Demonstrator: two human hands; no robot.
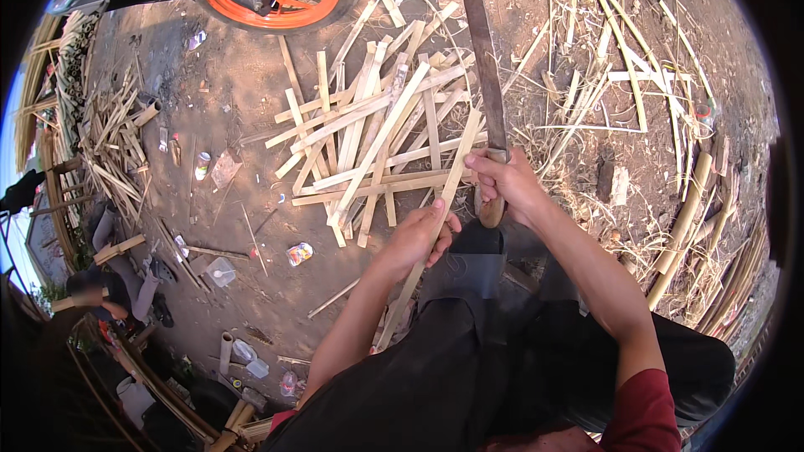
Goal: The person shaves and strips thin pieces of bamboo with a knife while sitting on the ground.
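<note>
Clenching a long knife [486, 75], the right hand [509, 187]; left hand [416, 237] pinching a bamboo strip [435, 218].

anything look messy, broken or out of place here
Yes. Split bamboo strips lie in a crisscross heap on the dirt, and plastic litter is scattered to the left. The right hand holds a long machete blade-up, close to the left hand gripping a bamboo strip.

At frame centre the right hand [507, 187] grips a long machete [484, 67], blade pointing up. The left hand [419, 233] holds a bamboo strip [448, 188] above a pile of split slats [368, 130].
</note>
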